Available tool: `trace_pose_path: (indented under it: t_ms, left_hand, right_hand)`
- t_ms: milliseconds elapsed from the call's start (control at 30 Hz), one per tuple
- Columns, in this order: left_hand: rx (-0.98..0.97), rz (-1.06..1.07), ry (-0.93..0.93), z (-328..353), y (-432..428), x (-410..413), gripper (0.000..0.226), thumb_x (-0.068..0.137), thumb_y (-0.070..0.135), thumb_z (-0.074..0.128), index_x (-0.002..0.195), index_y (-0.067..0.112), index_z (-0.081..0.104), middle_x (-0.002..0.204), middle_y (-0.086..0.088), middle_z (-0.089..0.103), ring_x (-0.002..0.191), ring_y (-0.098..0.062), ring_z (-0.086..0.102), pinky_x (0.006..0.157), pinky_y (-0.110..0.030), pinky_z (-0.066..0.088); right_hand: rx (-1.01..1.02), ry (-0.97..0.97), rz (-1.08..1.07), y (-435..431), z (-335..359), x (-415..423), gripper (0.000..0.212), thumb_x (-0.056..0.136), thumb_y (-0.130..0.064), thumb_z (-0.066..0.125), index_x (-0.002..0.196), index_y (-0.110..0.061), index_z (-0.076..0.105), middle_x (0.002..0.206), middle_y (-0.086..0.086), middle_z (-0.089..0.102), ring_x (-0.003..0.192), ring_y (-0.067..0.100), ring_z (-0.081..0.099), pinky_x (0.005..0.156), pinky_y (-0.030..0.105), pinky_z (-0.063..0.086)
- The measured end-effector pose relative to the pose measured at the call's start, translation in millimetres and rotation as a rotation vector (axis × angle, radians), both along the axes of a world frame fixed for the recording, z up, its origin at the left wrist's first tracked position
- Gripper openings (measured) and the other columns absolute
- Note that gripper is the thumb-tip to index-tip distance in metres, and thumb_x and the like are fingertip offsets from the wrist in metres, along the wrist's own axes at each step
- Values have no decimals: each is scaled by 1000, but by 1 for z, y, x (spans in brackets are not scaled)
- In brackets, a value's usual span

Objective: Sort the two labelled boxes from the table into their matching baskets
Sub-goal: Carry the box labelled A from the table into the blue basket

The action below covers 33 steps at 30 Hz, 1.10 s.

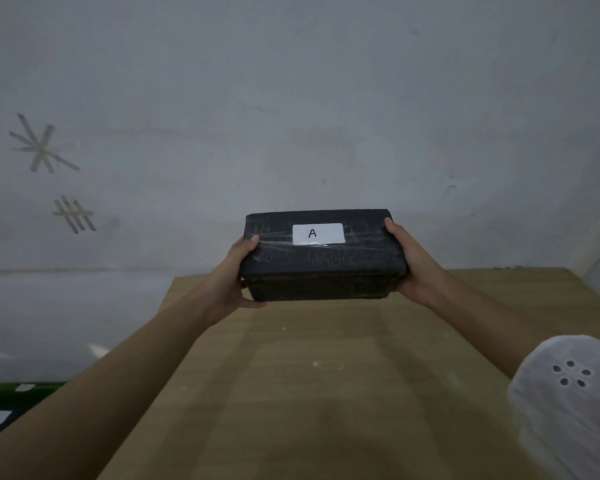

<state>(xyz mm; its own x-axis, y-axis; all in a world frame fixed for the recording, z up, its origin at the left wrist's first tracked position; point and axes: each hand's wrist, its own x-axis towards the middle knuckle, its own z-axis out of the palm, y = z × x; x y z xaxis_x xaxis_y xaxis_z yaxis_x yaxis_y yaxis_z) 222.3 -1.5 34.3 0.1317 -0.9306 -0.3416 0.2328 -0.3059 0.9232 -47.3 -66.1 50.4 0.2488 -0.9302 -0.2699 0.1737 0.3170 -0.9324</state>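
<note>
Two hands up front in head view, both on black box (321, 268). Left hand (236, 275) clamps left end, thumb on top, fingers curled under. Right hand (411, 268) clamps right end, thumb on top edge. So each grip closed on box. Box held level in air above wooden tabletop (326, 375), not touching it, wrapped in shiny film, white label (318, 233) reading "A" on top. Grey wall (291, 98) behind, tape marks (44, 147) at left. White sleeve (568, 403) bottom right. Dark and green stuff with white tags bottom-left corner, too blurry to tell.
</note>
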Motion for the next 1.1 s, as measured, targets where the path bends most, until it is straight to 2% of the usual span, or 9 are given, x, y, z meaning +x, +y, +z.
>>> trace_pose_path:
  t_ms: [100,300,467,633,700,800,933,1100]
  left_hand:
    - [-5,-26,-46,5,15,41,50,88,51,50,133,31,43,134,-4,52,114,-26,53,76,-52,53]
    - [31,-72,-98,0,51,119,53,88,52,50,136,33,39,137,-5,49,118,-29,51,78,-54,53]
    - [43,-78,-73,-5,86,159,52,89,51,49,137,32,39,137,-6,50,118,-29,51,79,-54,52]
    - [9,-54,-50,-3,120,182,53,90,46,50,139,31,37,138,-7,48,121,-30,50,83,-56,51]
    - [-1,-36,-41,1,134,188,52,90,44,51,138,32,37,136,-6,49,121,-30,50,84,-57,50]
    - [-22,-6,-28,1,154,198,49,91,41,51,137,32,38,133,-5,51,120,-30,51,88,-58,48]
    - [-79,66,-9,0,182,214,43,92,34,48,134,31,39,124,-3,55,112,-26,54,96,-58,42]
    - [-147,125,0,2,213,252,48,90,29,50,137,34,38,125,-1,54,116,-28,53,97,-59,41]
  right_hand:
    - [14,-55,-54,19,-7,43,32,89,-50,53,107,-26,63,104,0,72,93,20,66,79,38,50]
    - [66,-94,-115,64,-27,122,25,88,-48,54,93,-27,67,95,-1,74,90,20,67,82,38,49]
    - [68,-56,-103,95,-30,161,26,87,-51,55,93,-28,65,90,-3,74,87,19,66,90,41,46]
    - [29,-92,-53,118,-23,183,23,89,-47,54,92,-27,66,84,-5,76,85,17,68,75,34,50]
    - [15,-118,-37,129,-21,191,24,90,-46,54,96,-25,66,90,-4,75,86,17,68,74,33,50]
    - [-4,-139,-17,145,-21,204,33,90,-46,53,113,-22,61,105,-1,72,92,17,68,76,33,51]
    - [-40,-157,34,166,-18,228,28,92,-44,51,107,-23,59,102,-2,71,88,14,69,69,28,52]
    - [-46,-193,71,187,-15,267,35,92,-43,51,118,-21,57,105,-2,72,86,13,72,68,26,54]
